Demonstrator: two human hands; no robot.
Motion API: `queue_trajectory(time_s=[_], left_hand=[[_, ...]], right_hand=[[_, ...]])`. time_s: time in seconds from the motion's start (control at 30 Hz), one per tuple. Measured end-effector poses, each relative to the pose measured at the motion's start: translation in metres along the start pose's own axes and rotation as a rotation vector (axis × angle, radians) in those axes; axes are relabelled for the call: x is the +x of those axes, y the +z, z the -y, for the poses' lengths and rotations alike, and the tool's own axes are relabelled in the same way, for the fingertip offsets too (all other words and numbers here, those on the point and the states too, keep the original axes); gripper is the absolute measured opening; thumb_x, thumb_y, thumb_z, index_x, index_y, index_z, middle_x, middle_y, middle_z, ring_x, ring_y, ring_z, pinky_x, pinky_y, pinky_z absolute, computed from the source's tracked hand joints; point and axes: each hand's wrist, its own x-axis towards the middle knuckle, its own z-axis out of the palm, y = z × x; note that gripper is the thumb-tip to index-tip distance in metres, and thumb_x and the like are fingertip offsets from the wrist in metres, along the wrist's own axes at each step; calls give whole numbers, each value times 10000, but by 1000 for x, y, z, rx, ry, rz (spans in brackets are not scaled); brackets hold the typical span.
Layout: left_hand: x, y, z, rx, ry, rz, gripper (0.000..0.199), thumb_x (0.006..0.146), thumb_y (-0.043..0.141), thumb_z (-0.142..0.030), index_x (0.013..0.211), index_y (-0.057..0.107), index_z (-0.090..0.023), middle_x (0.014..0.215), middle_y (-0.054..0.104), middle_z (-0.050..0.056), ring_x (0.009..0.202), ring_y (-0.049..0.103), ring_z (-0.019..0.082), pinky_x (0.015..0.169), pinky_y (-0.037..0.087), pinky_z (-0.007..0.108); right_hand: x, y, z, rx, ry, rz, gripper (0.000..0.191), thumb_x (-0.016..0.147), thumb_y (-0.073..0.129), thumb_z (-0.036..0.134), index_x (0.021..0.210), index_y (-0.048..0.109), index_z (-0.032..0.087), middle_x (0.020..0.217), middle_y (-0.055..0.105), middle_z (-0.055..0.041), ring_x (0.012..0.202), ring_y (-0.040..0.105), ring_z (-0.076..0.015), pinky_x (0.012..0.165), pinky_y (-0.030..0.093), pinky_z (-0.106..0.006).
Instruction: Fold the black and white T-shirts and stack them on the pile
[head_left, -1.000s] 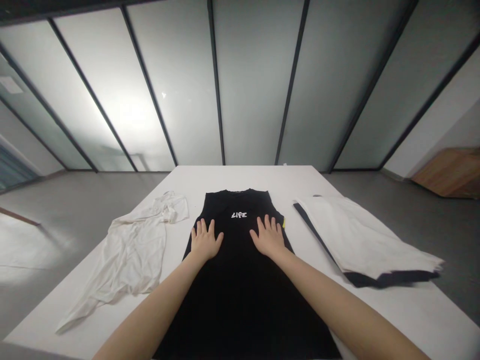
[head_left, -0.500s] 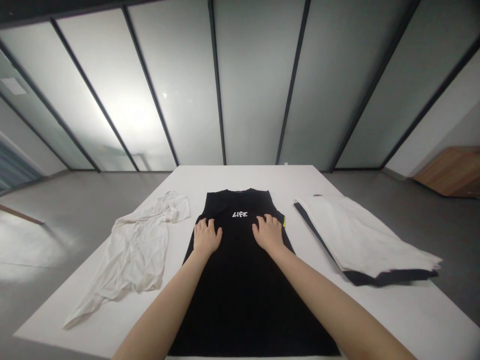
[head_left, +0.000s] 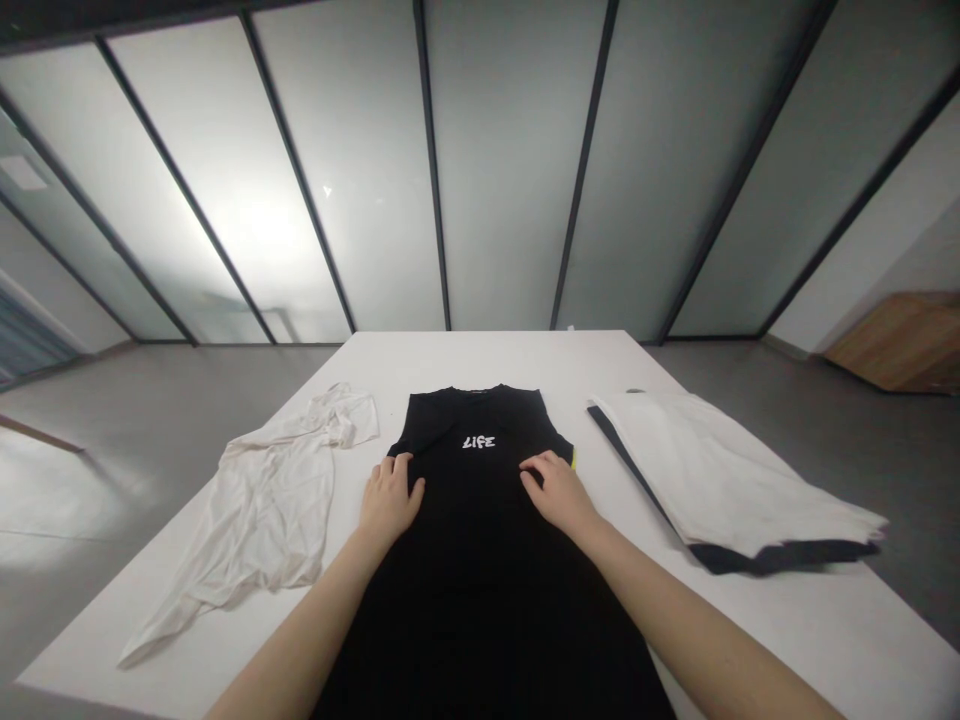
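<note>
black sleeveless top point(head_left: 480, 520) with "life" print point(head_left: 478, 441)

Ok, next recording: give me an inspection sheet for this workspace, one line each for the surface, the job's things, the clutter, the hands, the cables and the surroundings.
surface: long white table, bare near its far end.
job's things: black sleeveless top with white "LIFE" print, lying flat, neckline away from the person.
clutter: crumpled white cloth garment to the left; folded white-and-black fabric pile to the right.
hands: left hand and right hand rest on the top, fingers lightly curled; any pinch on the cloth cannot be told.
cables: nothing seen.
surroundings: grey floor, frosted glass panels in dark frames, light-brown wooden block.
</note>
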Motion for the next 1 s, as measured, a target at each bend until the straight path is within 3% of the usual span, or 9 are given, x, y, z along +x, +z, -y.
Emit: queue_trajectory(time_s=[0.13,0.33,0.47,0.6,0.7,0.77,0.83,0.93,1.0], left_hand=[[20,-9,1,62,7,10,301,1007,579,-377,1257,640,-221,1228,638,121,1149,598,296,1004,470,395],[50,-4,7,88,-27,37,295,1034,545,-376,1237,688,-216,1216,686,119,1169,601,300,1001,467,396],[53,-8,4,114,4,47,322,1061,445,-302,1120,751,-222,1180,712,134,1192,592,323,999,461,427],[50,-19,0,142,26,93,411,1072,410,-360,1050,786,-194,1146,737,163,1203,603,361,1014,457,464],[49,-23,1,159,-36,132,573,1098,314,-442,982,793,-151,1099,750,196,1160,649,380,987,483,466],[52,-23,6,146,-100,103,570,1101,295,-446,1044,769,-135,1121,744,209,1138,677,370,968,500,450],[58,-21,12,109,-162,84,474,1088,345,-423,1162,712,-132,1177,729,215,1151,691,358,963,509,432],[73,-16,18,8,-226,151,398,1056,432,-375,1316,598,-125,1258,719,222,1203,694,340,987,505,410],[86,-13,20,-41,-243,206,420,1040,459,-362,1368,552,-116,1271,729,222,1217,699,329,991,506,395]], right_hand=[[11,-9,-15,16,56,-57,255,1017,518,245,1148,729,188,1129,685,-95,1078,643,-230,993,471,-316],[11,-7,-24,-223,130,-88,371,981,582,229,1331,699,193,1287,640,-141,1132,590,-299,1017,435,-389],[11,-7,-22,-325,172,-97,285,1026,546,258,1223,745,202,1352,610,-148,1148,565,-320,967,425,-404],[17,-15,-20,-364,169,-38,260,1049,505,232,1086,762,207,1218,668,-151,1120,569,-319,909,410,-393],[24,-25,-20,-348,129,29,261,1056,501,258,1035,757,211,1114,721,-131,1089,594,-313,902,402,-383],[30,-33,-21,-291,141,57,290,1072,474,297,1059,750,209,1056,746,-118,1051,628,-296,896,411,-368],[37,-41,-25,-239,202,51,330,1087,435,303,1190,725,184,1134,749,-139,1081,654,-289,917,423,-358],[51,-49,-34,-206,331,59,409,1066,454,249,1412,615,101,1334,688,-222,1213,650,-307,967,440,-357],[62,-51,-39,-177,400,116,425,1038,518,244,1416,615,74,1302,708,-236,1215,667,-315,945,467,-351]])
